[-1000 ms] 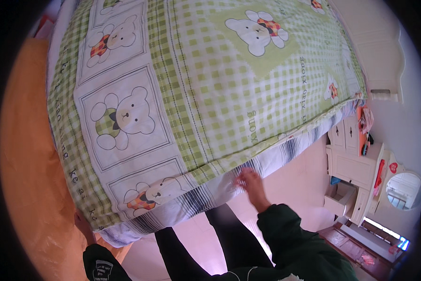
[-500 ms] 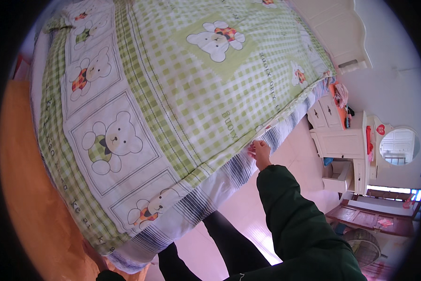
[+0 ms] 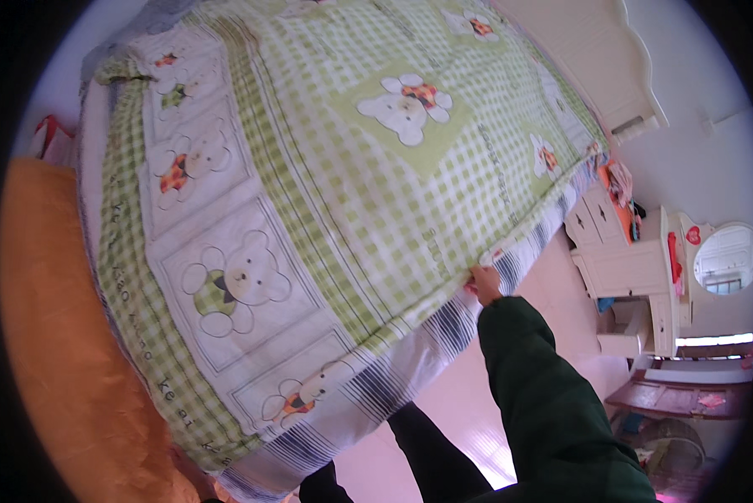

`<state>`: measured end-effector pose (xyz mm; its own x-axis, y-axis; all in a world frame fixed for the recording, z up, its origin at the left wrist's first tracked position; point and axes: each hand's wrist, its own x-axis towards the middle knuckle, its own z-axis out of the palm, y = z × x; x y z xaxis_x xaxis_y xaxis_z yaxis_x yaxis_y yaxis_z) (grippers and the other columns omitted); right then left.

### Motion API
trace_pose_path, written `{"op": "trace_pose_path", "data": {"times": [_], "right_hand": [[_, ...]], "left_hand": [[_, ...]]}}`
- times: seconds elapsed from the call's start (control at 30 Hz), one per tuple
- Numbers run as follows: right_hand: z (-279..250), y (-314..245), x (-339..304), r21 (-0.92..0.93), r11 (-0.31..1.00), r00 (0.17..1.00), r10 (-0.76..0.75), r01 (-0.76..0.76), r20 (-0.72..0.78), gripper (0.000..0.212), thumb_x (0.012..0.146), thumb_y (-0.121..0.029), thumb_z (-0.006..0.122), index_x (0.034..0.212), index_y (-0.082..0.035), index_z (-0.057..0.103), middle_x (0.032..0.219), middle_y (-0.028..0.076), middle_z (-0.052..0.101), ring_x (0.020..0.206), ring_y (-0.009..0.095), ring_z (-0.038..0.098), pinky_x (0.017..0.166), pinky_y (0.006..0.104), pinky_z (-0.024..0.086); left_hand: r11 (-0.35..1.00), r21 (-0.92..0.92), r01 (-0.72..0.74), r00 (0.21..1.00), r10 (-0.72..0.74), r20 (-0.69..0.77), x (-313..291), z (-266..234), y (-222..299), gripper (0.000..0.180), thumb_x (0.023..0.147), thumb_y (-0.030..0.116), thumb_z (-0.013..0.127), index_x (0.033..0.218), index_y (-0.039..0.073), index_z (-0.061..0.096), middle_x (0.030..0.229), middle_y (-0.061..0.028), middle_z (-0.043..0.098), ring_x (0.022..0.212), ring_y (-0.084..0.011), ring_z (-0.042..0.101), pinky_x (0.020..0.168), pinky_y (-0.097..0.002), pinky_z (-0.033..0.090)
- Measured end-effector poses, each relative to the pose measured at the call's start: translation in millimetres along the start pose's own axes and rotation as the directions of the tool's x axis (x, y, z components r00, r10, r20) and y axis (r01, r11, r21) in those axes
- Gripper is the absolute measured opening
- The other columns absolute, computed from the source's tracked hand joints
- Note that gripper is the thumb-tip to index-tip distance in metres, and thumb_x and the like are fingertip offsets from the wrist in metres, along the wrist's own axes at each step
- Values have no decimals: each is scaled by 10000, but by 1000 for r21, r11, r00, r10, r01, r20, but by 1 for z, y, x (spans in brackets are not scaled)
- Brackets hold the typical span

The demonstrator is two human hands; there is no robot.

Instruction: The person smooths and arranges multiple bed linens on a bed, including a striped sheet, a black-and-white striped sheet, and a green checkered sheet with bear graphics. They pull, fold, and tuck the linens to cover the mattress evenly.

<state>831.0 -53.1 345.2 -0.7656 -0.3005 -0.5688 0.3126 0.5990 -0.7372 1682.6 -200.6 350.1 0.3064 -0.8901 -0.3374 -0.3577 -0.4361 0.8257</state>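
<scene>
A green-and-white checked quilt (image 3: 385,201) with teddy bear pictures covers most of a bed. My right hand (image 3: 485,283), in a dark green sleeve, is closed on the quilt's edge along the right side. Beneath that edge shows a striped sheet (image 3: 368,390) in white and dark grey. At the lower left, my left hand (image 3: 190,474) is beside the quilt's near corner, mostly cut off and shaded. Its fingers are hidden, so their grip does not show.
An orange padded surface (image 3: 66,335) runs along the bed's left side. The cream headboard (image 3: 594,67) stands at the far right. Beyond the pink-toned floor is a white dresser (image 3: 623,268) with a pulled-out drawer (image 3: 623,331) and a round mirror (image 3: 726,260). A fan (image 3: 674,453) is at the lower right.
The whole view has shifted, so bed and furniture appear lower and farther right. My right hand stays on the quilt's edge. The quilt's surface ripples slightly differently.
</scene>
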Motion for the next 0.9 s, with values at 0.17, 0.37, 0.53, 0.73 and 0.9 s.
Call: {"op": "trace_pose_path", "data": {"times": [0.17, 0.37, 0.53, 0.73, 0.9], "right_hand": [[-25, 24, -21, 709, 698, 965, -104, -100, 239, 178, 895, -151, 497, 1017, -49, 577, 806, 31, 609, 688, 143, 563, 659, 234, 483], [-58, 108, -54, 678, 686, 955, 87, -262, 282, 136, 877, -90, 509, 1001, -38, 529, 787, 35, 543, 663, 158, 525, 677, 280, 502], [-16, 70, -87, -376, 898, 697, -420, 228, -581, 337, 747, -41, 625, 1058, -12, 499, 814, 89, 529, 749, 252, 546, 698, 367, 481], [182, -25, -188, -291, 709, 732, -453, 642, 510, 281, 733, -183, 768, 848, -45, 552, 725, 125, 626, 668, 279, 622, 600, 358, 486], [309, -25, -254, -525, 306, 574, -93, 794, 814, 676, 574, -418, 849, 1007, -44, 489, 982, 179, 603, 960, 356, 598, 792, 432, 481]], "left_hand": [[990, 18, -141, 990, 141, 7, -3, 11, -2, 266, 1019, 222, 381, 965, -7, 505, 931, -84, 522, 866, -163, 471, 782, -327, 417], [883, 386, -269, 959, 283, 20, -6, 23, -10, 242, 953, 207, 440, 897, -23, 492, 830, -144, 508, 780, -250, 501, 717, -377, 411], [730, 586, -351, 935, 303, 182, -10, 30, 12, 212, 900, 203, 475, 881, 6, 548, 822, -217, 557, 784, -381, 562, 681, -452, 427], [536, 667, -517, 824, 523, 218, -10, 36, 61, 197, 861, 225, 542, 923, 38, 542, 874, -210, 561, 790, -420, 544, 647, -494, 412], [841, 407, -355, 884, 161, 439, -26, 50, 84, 455, 692, 244, 789, 948, 42, 471, 900, -182, 536, 864, -395, 546, 709, -452, 438]]}}
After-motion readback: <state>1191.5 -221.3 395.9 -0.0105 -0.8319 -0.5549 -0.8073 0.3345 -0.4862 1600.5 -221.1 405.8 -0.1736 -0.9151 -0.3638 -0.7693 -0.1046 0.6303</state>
